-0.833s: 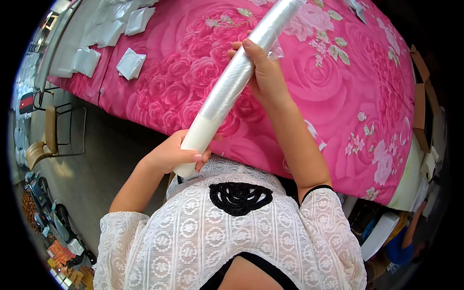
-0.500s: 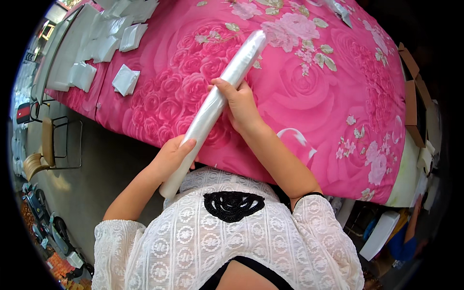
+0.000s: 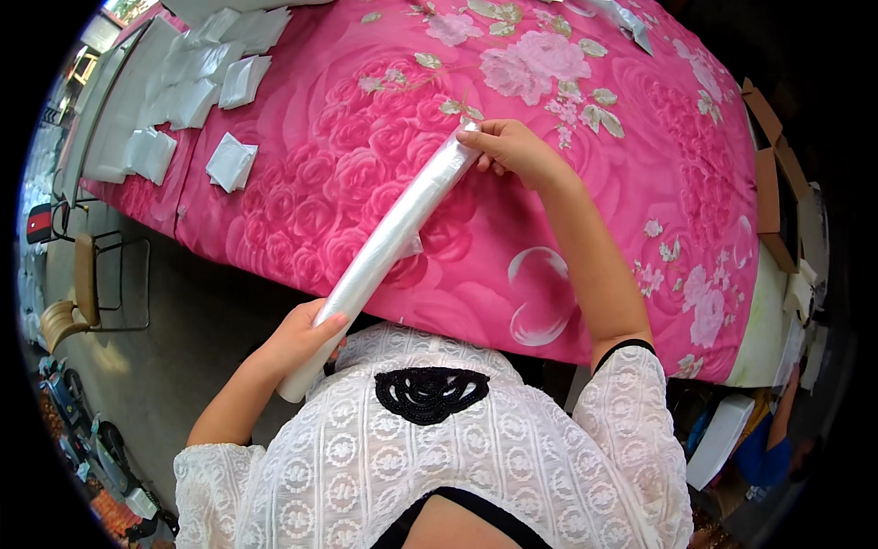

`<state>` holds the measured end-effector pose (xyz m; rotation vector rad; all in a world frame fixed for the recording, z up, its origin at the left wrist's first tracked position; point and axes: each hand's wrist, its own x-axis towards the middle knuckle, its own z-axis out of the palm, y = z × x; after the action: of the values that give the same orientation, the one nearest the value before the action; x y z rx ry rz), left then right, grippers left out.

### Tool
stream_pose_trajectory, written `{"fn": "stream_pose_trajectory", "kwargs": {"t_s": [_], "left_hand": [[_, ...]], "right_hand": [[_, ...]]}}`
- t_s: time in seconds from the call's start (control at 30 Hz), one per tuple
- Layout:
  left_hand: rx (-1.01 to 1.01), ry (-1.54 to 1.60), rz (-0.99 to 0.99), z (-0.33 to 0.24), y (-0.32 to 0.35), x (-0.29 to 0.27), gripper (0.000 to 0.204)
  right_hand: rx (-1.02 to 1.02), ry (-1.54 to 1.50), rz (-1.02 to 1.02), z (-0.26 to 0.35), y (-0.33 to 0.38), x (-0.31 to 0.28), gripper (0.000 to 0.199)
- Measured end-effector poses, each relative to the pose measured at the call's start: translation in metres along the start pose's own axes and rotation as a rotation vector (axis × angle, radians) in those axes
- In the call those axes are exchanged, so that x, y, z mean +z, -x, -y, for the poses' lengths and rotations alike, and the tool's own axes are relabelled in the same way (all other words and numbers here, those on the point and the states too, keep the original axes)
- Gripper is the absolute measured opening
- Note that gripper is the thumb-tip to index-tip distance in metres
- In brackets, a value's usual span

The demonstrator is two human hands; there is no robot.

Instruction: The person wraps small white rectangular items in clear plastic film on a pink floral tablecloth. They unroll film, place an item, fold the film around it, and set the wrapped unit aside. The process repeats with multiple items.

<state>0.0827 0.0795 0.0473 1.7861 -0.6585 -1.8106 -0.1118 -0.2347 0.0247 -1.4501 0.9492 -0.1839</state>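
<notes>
A long roll of clear plastic film (image 3: 391, 229) slants from near my body up over the pink floral cloth (image 3: 366, 169). Near its lower end, my left hand (image 3: 306, 337) is closed around it, thumb on top. At the upper far end my right hand (image 3: 508, 149) pinches the film between thumb and fingers. A small loose flap of the film sticks out along the roll's right side. The roll's lower end reaches past the table edge, close to my white blouse.
Several folded clear plastic packets (image 3: 197, 78) lie at the table's far left, with one separate packet (image 3: 232, 163) nearer. A chair (image 3: 84, 284) stands on the floor at left. Cardboard boxes (image 3: 777, 201) sit beyond the right edge. At lower right is part of another person's arm (image 3: 783, 412).
My right hand has slid from the roll's middle to its far end. The roll has shifted down and left, with my left hand still around its lower part.
</notes>
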Motion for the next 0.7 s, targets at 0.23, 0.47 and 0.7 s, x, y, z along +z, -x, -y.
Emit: {"fn": "stream_pose_trajectory", "kwargs": {"t_s": [0.23,0.47,0.7], "left_hand": [[0.004,0.052,0.103,0.007,-0.001,-0.005,0.048],[-0.096,0.044,0.377,0.032,0.021,-0.049,0.050],[0.080,-0.492,0.403,-0.031,0.010,-0.047,0.045]], "right_hand": [[-0.130,-0.009,-0.100,-0.002,-0.003,-0.016,0.021],[-0.099,0.200,-0.491,-0.046,0.006,-0.167,0.022],[-0.226,0.081,-0.419,-0.041,0.016,-0.155,0.020]]}}
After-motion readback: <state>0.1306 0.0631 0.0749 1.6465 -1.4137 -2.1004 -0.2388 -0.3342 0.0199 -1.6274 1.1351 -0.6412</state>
